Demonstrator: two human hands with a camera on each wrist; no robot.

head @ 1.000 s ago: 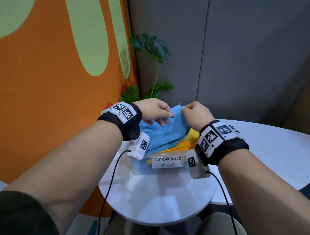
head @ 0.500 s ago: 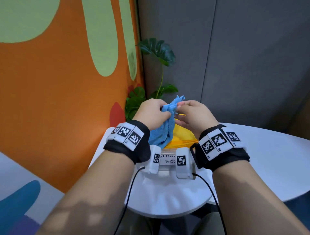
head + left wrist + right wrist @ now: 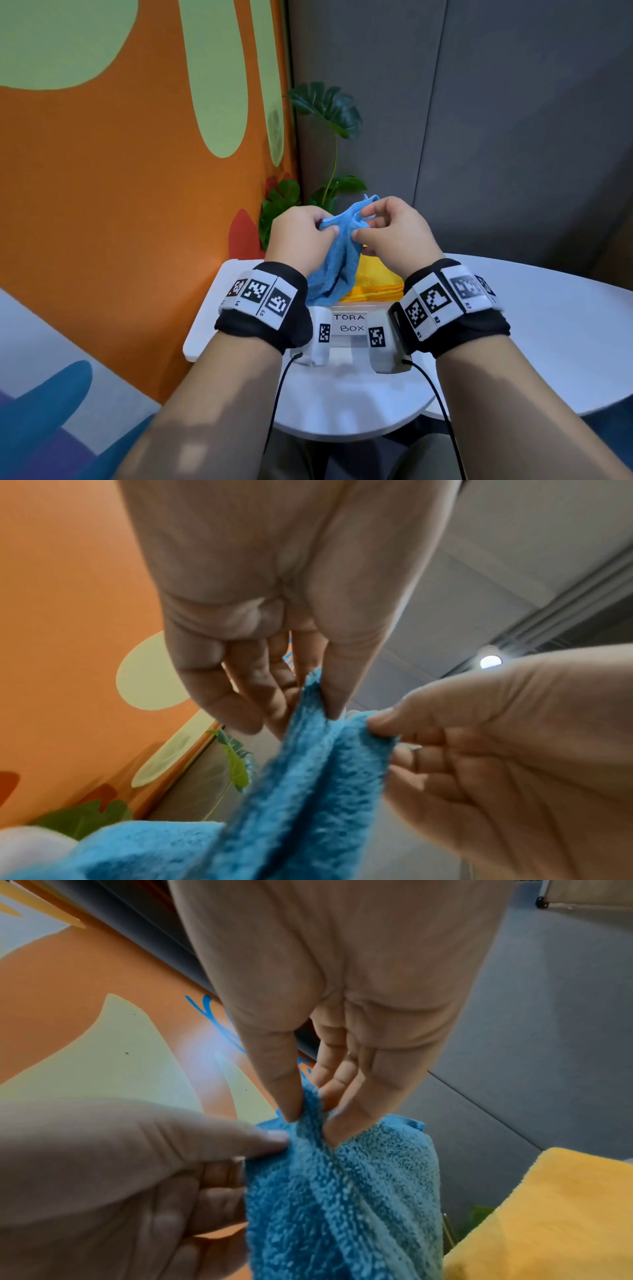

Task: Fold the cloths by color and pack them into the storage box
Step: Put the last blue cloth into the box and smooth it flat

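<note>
The blue cloth (image 3: 337, 260) is a fluffy terry piece, bunched into long vertical folds, hanging in the middle of the head view. One small corner pokes up above my knuckles. Its lower end droops down to the box (image 3: 349, 323) at the near edge of the pile; I cannot tell whether it touches. In the left wrist view the cloth (image 3: 308, 791) runs from the centre down to the lower left, and in the right wrist view it (image 3: 342, 1199) fills the lower middle.

The box sits on the white counter (image 3: 548, 325), mostly hidden behind my wrists, with only part of its handwritten label showing. Folded yellow cloths (image 3: 376, 281) lie in it, to the right of the blue one; a yellow edge (image 3: 555, 1213) also shows at the lower right of the right wrist view.

My left hand (image 3: 301, 236) pinches the top edge of the blue cloth between thumb and forefinger, the other fingers (image 3: 240, 691) loosely curled beside it. My right hand (image 3: 394, 229) pinches the same top edge just beside it, thumb against curled fingers (image 3: 346, 1115). The two pinches nearly touch, with the cloth hanging below them.

Behind the counter stands a plant (image 3: 329, 113), between an orange wall (image 3: 120, 222) on the left and grey panels (image 3: 513, 137) on the right.
</note>
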